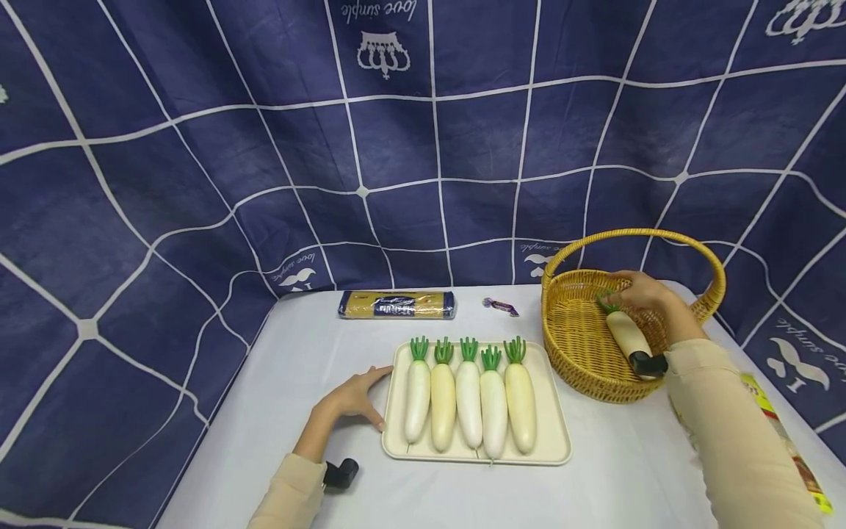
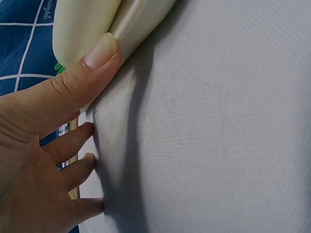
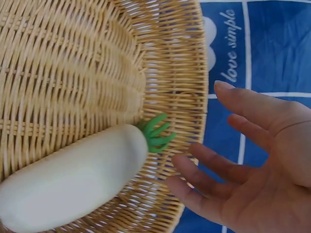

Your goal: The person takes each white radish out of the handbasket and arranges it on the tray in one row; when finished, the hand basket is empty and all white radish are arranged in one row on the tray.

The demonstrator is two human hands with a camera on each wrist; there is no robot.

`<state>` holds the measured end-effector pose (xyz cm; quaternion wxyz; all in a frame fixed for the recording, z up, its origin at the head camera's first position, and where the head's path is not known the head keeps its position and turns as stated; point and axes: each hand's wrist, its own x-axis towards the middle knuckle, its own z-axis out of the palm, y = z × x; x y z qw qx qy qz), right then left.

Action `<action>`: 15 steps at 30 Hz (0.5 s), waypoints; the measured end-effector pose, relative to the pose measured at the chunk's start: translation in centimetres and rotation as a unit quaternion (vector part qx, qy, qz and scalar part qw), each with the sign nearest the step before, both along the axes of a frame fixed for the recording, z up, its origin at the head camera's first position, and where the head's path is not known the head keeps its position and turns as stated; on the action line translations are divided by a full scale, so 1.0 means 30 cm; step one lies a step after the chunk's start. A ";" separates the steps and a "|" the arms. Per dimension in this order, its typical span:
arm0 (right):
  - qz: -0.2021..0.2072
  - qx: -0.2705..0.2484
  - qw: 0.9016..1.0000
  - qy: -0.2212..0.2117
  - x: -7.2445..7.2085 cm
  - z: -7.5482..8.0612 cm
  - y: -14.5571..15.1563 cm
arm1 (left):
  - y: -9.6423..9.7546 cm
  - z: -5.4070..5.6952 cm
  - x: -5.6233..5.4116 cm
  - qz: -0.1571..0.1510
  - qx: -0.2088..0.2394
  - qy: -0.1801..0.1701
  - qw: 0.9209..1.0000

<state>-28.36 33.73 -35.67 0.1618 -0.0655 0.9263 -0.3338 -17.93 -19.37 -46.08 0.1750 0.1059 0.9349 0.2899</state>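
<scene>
A cream tray (image 1: 554, 433) carries several toy white radishes (image 1: 468, 404) in a row, green tops pointing away from me. My left hand (image 1: 352, 397) is at the tray's left side, its thumb on the rim and its fingers spread. Inside the wicker basket (image 1: 581, 345) at the right lies another white radish (image 3: 77, 177), tilted, its green leaves near the basket wall. Over the basket's far right rim, my right hand (image 3: 257, 170) has its fingers apart and holds nothing; a gap shows between it and the radish in the right wrist view.
Behind the tray lie a yellow and blue packet (image 1: 396, 305) and a small purple-wrapped candy (image 1: 500, 306). A yellow-edged package (image 1: 786, 441) sits beyond my right forearm. The basket's arched handle (image 1: 634, 234) rises above it. A dark blue curtain (image 1: 396, 147) hangs behind the white table (image 1: 311, 338).
</scene>
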 end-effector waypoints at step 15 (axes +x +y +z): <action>-0.023 0.023 0.993 -0.116 -0.016 -0.070 0.038 | 0.005 -0.002 -0.003 -0.006 0.003 0.000 1.000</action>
